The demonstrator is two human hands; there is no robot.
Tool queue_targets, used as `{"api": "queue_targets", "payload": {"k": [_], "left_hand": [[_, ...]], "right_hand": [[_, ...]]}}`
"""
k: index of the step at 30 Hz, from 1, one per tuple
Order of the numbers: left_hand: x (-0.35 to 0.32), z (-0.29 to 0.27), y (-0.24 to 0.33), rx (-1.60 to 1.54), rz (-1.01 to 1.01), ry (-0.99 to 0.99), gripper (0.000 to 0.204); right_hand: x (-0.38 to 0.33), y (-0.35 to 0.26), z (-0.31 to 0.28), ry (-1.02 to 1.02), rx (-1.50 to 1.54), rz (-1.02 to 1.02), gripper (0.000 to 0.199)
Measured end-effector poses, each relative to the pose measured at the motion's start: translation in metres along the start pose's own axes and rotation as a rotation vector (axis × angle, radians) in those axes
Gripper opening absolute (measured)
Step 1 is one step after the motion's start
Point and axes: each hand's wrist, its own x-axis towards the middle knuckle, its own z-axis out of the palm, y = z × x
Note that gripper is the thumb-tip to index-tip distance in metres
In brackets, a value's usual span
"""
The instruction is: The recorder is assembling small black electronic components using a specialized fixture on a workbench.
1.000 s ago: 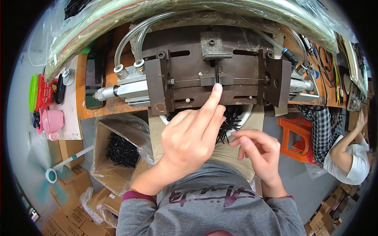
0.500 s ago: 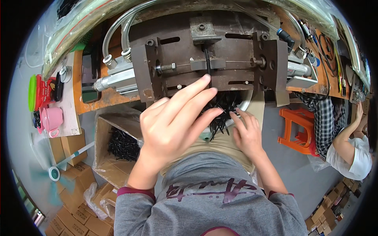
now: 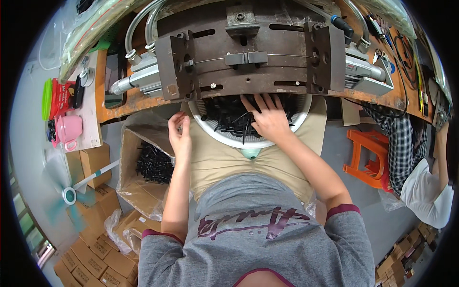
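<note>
The black parts point(image 3: 229, 112) fill a white basin point(image 3: 224, 138) at centre frame, on the person's lap. The right hand point(image 3: 267, 117) lies spread on them, fingers open. The left hand point(image 3: 178, 135) curls at the basin's left rim (whether it holds anything, I can't tell). Above sits the rusty metal press point(image 3: 248, 52); lower left, a cardboard box point(image 3: 148, 162) holds more parts.

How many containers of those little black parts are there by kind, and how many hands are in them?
White round basket of black parts: 1
Cardboard box of black parts: 1
Hand in the basket, the right hand: 1
Hand beside it, the left hand: 1
Total: 4
</note>
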Motion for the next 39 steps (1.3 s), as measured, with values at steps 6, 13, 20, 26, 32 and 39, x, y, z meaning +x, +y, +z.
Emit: {"api": "queue_targets", "payload": {"k": [6, 13, 20, 26, 32, 39], "left_hand": [[0.013, 0.002, -0.004, 0.232, 0.002, -0.031, 0.045], [0.089, -0.010, -0.067, 0.723, 0.320, -0.056, 0.044], [0.123, 0.022, -0.065, 0.924, 0.439, -0.298, 0.047], [0.144, 0.016, -0.063, 0.977, 0.598, -0.394, 0.051], [0.154, 0.015, -0.051, 1.104, 0.586, -0.462, 0.054], [0.128, 0.033, -0.010, 1.377, 0.102, -0.350, 0.078]], "right_hand": [[0.028, 0.013, 0.012, 0.113, 0.103, 0.013, 0.062], [0.035, 0.015, -0.014, -0.041, 0.264, 0.049, 0.053], [-0.031, 0.001, -0.060, -0.225, 0.291, 0.010, 0.083], [-0.058, -0.018, -0.044, 0.023, 0.325, -0.080, 0.064], [-0.070, -0.057, -0.043, 0.355, 0.381, -0.063, 0.040], [-0.101, -0.069, -0.026, 0.390, 0.422, 0.090, 0.018]]}}
